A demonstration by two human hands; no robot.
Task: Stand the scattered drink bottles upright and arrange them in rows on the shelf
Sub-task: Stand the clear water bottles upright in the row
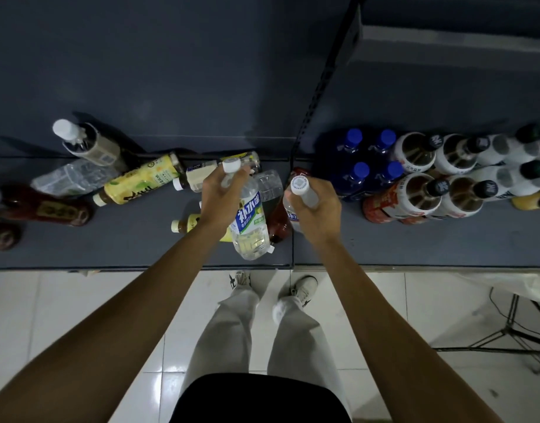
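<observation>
Gripping clear bottle [249,222] by neck, left hand [221,198] above shelf [140,245]; right hand [316,206] curled round second white-capped bottle [302,190]; upright bottle rows [415,178] far right.

Left hand [221,198], right hand [316,209]: fingers curled, gripping.

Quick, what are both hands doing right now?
Left hand: grips a clear white-capped bottle by its neck.
Right hand: grips another white-capped bottle near its top.
</observation>
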